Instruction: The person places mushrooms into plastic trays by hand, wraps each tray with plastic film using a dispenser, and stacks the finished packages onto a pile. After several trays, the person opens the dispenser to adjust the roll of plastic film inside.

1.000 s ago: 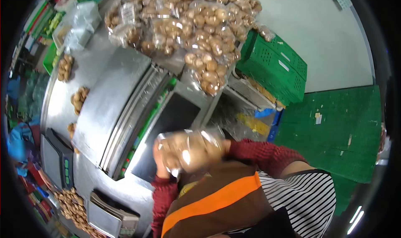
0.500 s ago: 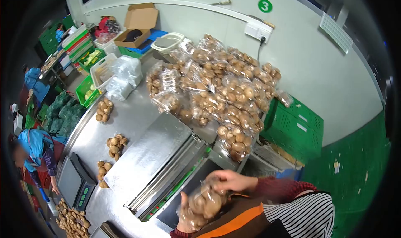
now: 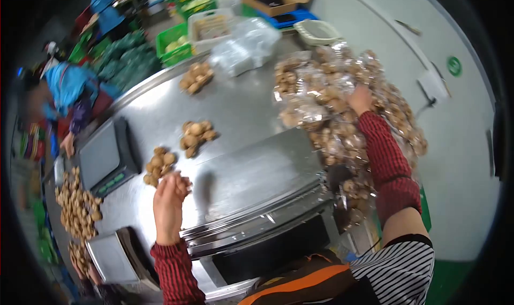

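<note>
Pale wall along the right, steel table beneath it, crates and a co-worker in blue off to the left. Change in the last half second: the filled bag that both hands held close to the body no longer sits between them, and the arms have spread wide. Right hand now out at the heap of bagged mushrooms on the wall side, fingers bent down among the film; cannot tell whether they grip a bag or only rest on one. Left hand over the table just beside the nearest loose mushroom cluster, fingers curled and blurred; cannot tell if anything is pinched in them. Two more clusters lie farther up the steel, a middle one and a far one. Metal cover and dark panel of the machine lie between the arms. My reading: handling of that one bag is probably done, since the hands are parted between packed and loose mushrooms. Which bag in the heap it might be, cannot pick out. Dark scale stands left of the clusters, co-worker's hand near its edge.
</note>
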Motion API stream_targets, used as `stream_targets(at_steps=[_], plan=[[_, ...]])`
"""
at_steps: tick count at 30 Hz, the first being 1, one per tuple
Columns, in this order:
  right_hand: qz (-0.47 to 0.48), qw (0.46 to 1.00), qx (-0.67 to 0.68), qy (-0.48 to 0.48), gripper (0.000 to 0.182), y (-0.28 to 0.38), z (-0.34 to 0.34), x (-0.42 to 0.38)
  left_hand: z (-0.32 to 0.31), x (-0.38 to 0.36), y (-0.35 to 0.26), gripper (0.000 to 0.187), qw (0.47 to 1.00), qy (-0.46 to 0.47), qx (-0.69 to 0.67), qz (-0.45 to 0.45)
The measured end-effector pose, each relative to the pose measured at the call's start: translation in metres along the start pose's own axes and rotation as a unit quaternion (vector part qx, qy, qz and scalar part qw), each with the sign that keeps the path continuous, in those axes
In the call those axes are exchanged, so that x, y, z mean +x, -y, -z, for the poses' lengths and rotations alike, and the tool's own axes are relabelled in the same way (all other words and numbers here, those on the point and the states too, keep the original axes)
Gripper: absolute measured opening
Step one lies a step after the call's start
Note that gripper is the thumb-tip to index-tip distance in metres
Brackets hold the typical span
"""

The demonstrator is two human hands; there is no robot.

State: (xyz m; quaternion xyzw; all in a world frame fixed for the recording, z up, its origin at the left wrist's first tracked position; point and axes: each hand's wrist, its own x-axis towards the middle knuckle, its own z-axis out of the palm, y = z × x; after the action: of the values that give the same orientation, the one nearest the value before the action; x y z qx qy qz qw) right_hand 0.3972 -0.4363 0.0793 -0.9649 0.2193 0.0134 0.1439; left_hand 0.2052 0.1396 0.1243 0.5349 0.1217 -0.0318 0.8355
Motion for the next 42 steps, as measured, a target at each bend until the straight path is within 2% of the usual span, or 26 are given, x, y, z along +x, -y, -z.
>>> stream_targets(at_steps=[1,2,4,5,6,8,9,10,11,12,13,14,16,17,18,20,21,22,24,26,27,29,32,36,40,42], plan=[[0.127,0.977,0.009,-0.169,0.039,0.027,-0.012,-0.001,0.016,0.019,-0.002,0.029,0.999,-0.035,0.02,-0.006],[0.244,0.91,0.025,-0.335,0.037,0.055,-0.02,-0.001,0.03,0.04,0.0,0.029,0.997,-0.066,0.039,-0.01],[0.296,0.919,0.232,-0.121,0.035,0.142,-0.052,-0.018,0.06,0.089,0.014,0.029,0.995,-0.092,0.049,0.012],[0.312,0.908,0.271,0.075,0.037,0.184,-0.062,-0.029,0.081,0.117,0.03,0.029,0.994,-0.098,0.052,0.016],[0.334,0.891,0.264,0.159,0.045,0.212,-0.104,-0.022,0.103,0.146,0.05,0.031,0.991,-0.08,0.085,0.068],[0.243,0.831,0.294,0.405,0.055,0.277,-0.147,-0.038,0.115,0.18,0.06,0.033,0.984,-0.061,0.118,0.116],[0.208,0.829,0.294,0.428,0.053,0.299,-0.174,-0.045,0.115,0.19,0.062,0.032,0.886,0.067,0.448,0.095],[0.174,0.826,0.293,0.449,0.05,0.317,-0.2,-0.05,0.113,0.201,0.063,0.03,0.668,0.187,0.717,0.062],[0.142,0.84,0.282,0.442,0.045,0.332,-0.225,-0.051,0.108,0.214,0.069,0.03,0.668,0.185,0.718,0.062],[0.109,0.852,0.269,0.435,0.039,0.342,-0.248,-0.049,0.102,0.226,0.079,0.029,0.83,0.078,0.512,0.206],[0.109,0.852,0.267,0.438,0.039,0.349,-0.272,-0.046,0.103,0.233,0.089,0.036,0.908,-0.037,0.253,0.332],[0.167,0.876,0.244,0.382,0.033,0.352,-0.296,-0.045,0.112,0.235,0.093,0.036,0.907,-0.038,0.251,0.336],[0.223,0.893,0.214,0.326,0.027,0.352,-0.306,-0.047,0.127,0.235,0.099,0.034,0.84,0.204,0.482,0.142],[0.218,0.892,0.21,0.336,0.024,0.35,-0.307,-0.045,0.127,0.239,0.105,0.022,0.884,0.16,0.401,0.183],[0.213,0.892,0.205,0.343,0.021,0.347,-0.3,-0.042,0.11,0.237,0.095,0.022,0.885,0.164,0.397,0.18],[0.167,0.888,0.264,0.337,0.02,0.337,-0.279,-0.045,0.062,0.222,0.063,0.022,0.916,-0.023,0.26,0.306],[0.123,0.875,0.329,0.333,0.02,0.333,-0.266,-0.049,0.067,0.222,0.067,0.029,0.922,0.007,0.302,0.243],[0.12,0.876,0.33,0.33,0.02,0.33,-0.251,-0.053,0.069,0.22,0.064,0.029,0.921,0.01,0.303,0.243],[0.143,0.849,0.421,0.286,0.022,0.317,-0.212,-0.058,0.065,0.215,0.058,0.048,0.952,0.019,0.24,0.188],[0.143,0.818,0.467,0.304,0.024,0.298,-0.162,-0.072,0.035,0.18,0.035,0.048,0.966,-0.026,0.224,0.124],[0.129,0.823,0.463,0.302,0.024,0.288,-0.138,-0.078,0.034,0.17,0.029,0.05,0.975,0.024,0.19,0.11],[0.165,0.805,0.502,0.27,0.022,0.252,-0.107,-0.107,0.018,0.132,0.019,0.057,0.976,0.075,0.168,0.119],[0.115,0.824,0.46,0.309,0.022,0.197,-0.072,-0.149,-0.009,0.08,0.02,0.061,0.969,0.116,0.166,0.143],[0.069,0.83,0.435,0.343,0.023,0.127,-0.074,-0.193,-0.02,0.027,0.058,0.059,0.947,0.108,0.233,0.194],[0.054,0.811,0.464,0.353,0.025,0.081,-0.062,-0.232,-0.032,-0.023,0.07,0.054,0.961,0.071,0.214,0.162],[0.235,0.906,0.32,0.148,0.031,0.049,-0.046,-0.255,-0.026,-0.058,0.068,0.045,0.949,-0.013,0.31,0.06]])
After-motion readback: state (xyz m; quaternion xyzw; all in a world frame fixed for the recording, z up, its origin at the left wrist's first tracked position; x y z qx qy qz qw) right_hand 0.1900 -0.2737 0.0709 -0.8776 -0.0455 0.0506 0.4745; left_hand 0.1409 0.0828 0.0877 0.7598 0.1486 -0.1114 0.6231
